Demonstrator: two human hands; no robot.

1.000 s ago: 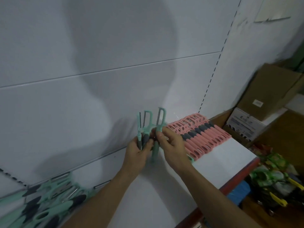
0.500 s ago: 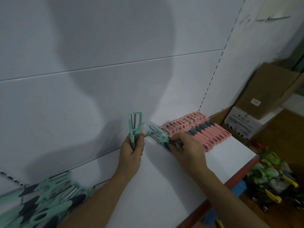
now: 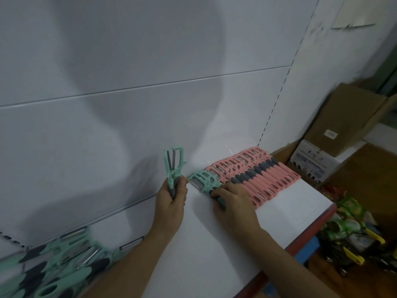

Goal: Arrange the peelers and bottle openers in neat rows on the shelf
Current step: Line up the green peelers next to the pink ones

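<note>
Pink peelers (image 3: 264,177) fill the far right end of a wide white shelf (image 3: 296,214) in one tight row, heads toward the back wall and handles toward the front edge. At the lower left a loose heap of mint peelers (image 3: 55,269) lies jumbled and blurred, well apart from that row. Off the shelf's right end sits a cardboard box (image 3: 348,117).

The right hand (image 3: 234,203) rests low on the shelf, its fingers curled over the dark handle of a single mint peeler (image 3: 204,179). That peeler lies flat, just beside the leftmost pink one and at much the same angle. The left hand (image 3: 171,201) is closed round the handles of a small upright bunch (image 3: 175,166) of mint peelers, heads up; how many it holds I cannot tell.

The step in hand looks like seating the first piece of a mint run against the pink one. The next move probably calls for releasing it without nudging it off line, then drawing one peeler from the bunch and laying it snug and parallel alongside. With the heap unsorted, the task seems far from done.
</note>
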